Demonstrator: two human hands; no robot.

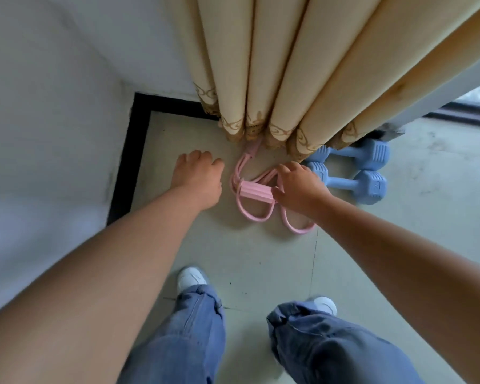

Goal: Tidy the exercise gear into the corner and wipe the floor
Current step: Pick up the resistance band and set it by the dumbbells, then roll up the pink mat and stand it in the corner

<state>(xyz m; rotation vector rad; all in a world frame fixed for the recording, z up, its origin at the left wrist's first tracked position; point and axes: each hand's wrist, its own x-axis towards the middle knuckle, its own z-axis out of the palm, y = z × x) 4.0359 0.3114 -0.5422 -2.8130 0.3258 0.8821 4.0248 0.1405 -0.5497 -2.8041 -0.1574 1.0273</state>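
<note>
A pink resistance pull band [254,191] lies on the pale floor below the curtain hem, its far end tucked under the curtain. My right hand [298,187] is on its right side, fingers curled over the tubes beside the pink grip pad. My left hand [198,177] hovers just left of the band with fingers loosely curled, holding nothing. Two blue dumbbells [352,173] lie side by side to the right of the band, one partly under the curtain.
Cream curtains [277,65] hang over the corner. A white wall [53,106] with a black skirting strip [128,162] bounds the left. My legs in jeans and white shoes [191,277] stand behind on the tiled floor. A door threshold [460,112] lies far right.
</note>
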